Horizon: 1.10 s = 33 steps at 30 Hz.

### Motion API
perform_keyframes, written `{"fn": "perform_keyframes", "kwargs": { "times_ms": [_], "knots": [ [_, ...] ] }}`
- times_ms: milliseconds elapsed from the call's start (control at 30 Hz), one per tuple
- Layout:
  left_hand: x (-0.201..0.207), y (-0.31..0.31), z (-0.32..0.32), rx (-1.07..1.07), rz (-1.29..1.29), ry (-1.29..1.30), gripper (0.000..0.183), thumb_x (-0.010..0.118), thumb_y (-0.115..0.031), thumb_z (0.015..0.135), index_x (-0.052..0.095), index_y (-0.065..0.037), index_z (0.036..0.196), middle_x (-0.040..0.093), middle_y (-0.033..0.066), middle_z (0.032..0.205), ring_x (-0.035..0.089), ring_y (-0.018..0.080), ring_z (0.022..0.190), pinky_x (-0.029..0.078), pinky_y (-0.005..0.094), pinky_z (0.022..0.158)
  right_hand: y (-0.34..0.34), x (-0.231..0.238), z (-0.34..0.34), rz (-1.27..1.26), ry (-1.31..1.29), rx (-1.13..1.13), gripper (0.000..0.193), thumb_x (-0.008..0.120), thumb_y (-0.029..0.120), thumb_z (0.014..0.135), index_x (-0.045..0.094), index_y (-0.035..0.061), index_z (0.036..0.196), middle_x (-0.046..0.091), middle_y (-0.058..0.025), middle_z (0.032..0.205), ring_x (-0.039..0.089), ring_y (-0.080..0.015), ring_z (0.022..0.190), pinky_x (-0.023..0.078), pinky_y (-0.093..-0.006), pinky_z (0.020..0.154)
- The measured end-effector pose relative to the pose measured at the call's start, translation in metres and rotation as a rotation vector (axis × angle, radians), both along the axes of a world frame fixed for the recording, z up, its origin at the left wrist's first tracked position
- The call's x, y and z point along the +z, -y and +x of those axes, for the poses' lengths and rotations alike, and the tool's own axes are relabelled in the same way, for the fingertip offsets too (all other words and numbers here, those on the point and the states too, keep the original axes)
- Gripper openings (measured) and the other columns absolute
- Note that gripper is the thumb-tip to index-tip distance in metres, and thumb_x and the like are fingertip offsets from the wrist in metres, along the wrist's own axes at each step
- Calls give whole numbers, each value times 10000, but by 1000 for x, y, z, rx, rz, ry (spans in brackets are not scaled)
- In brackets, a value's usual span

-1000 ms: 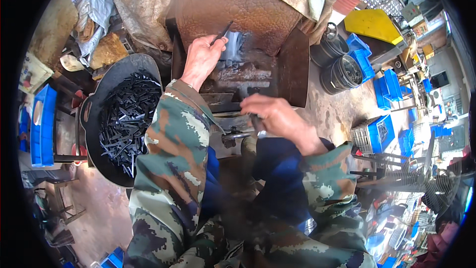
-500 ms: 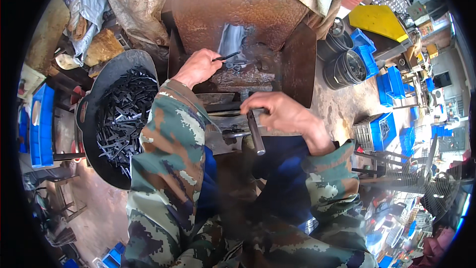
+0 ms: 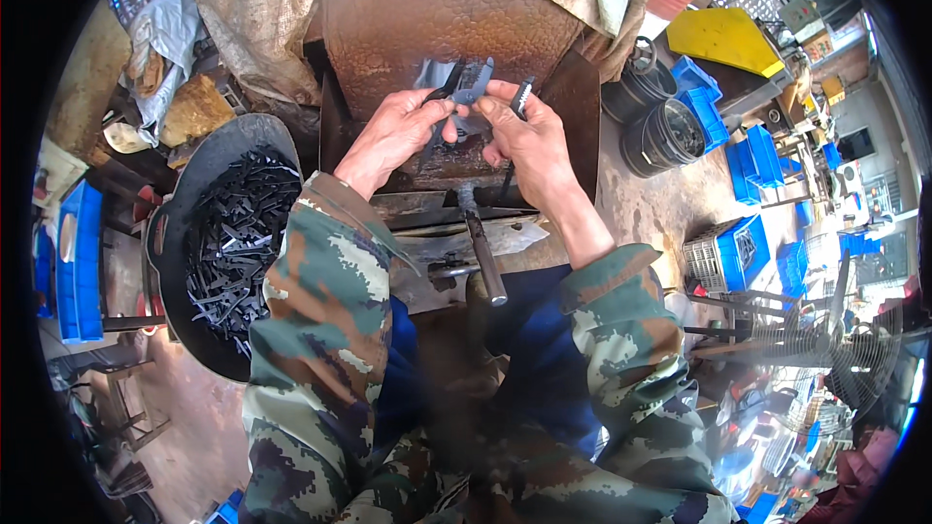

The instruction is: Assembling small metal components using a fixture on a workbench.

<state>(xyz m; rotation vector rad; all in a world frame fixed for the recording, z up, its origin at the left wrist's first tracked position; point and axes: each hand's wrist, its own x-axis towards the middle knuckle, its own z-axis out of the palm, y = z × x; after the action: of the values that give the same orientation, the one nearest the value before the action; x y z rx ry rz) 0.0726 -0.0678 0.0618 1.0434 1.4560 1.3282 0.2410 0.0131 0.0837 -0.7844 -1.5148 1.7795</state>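
Observation:
My left hand [image 3: 393,136] is closed on a dark, narrow metal piece [image 3: 447,84] in front of the rusty metal housing. Close beside it, my right hand [image 3: 537,150] grips a dark metal piece with a toothed edge [image 3: 522,97]. A flat grey blade-like piece [image 3: 475,82] stands up between both sets of fingertips; which hand bears it I cannot tell. Below my hands a round metal bar [image 3: 487,267] slants toward me, untouched. To the left is a black tub [image 3: 167,281] holding many loose dark metal pieces [image 3: 238,252].
Rusty side plates [image 3: 573,112] flank the work spot, with sacking [image 3: 257,10] hung at the upper left. Black buckets [image 3: 662,141] and blue crates [image 3: 748,252] stand at the right. A wire-caged fan [image 3: 825,340] is at the lower right.
My right hand has left the metal bar and moved up beside my left hand, now with a toothed piece in it. The bar's top end has swung left. My view has shifted slightly.

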Motion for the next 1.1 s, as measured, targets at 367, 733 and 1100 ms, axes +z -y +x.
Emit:
{"fn": "perform_keyframes", "kwargs": {
  "times_ms": [367,733,1100],
  "knots": [
    [1,-4,3,-28,61,149,323,560,-309,996,640,-28,1132,654,33,879,364,35,537,282,208,484,-4,0,5,-61,0,-44,182,612,147,992,648,12,1109,546,33,718,391,-31,512,369,-228,456],
    [-72,-21,-36,-37,-133,-481,257,504,-104,894,648,13,1072,617,85,925,598,204,878,458,308,799,-2,3,24,-230,-141,38,219,551,210,1026,664,29,1071,423,54,672,314,-54,501,347,-266,499],
    [-52,-9,-33,-135,21,-574,285,541,-1,847,695,20,1087,629,144,1007,634,290,988,471,355,892,-5,13,40,-507,-414,261,232,545,260,1020,631,45,1037,558,-32,812,382,-89,531,356,-291,546]
  ]
}}
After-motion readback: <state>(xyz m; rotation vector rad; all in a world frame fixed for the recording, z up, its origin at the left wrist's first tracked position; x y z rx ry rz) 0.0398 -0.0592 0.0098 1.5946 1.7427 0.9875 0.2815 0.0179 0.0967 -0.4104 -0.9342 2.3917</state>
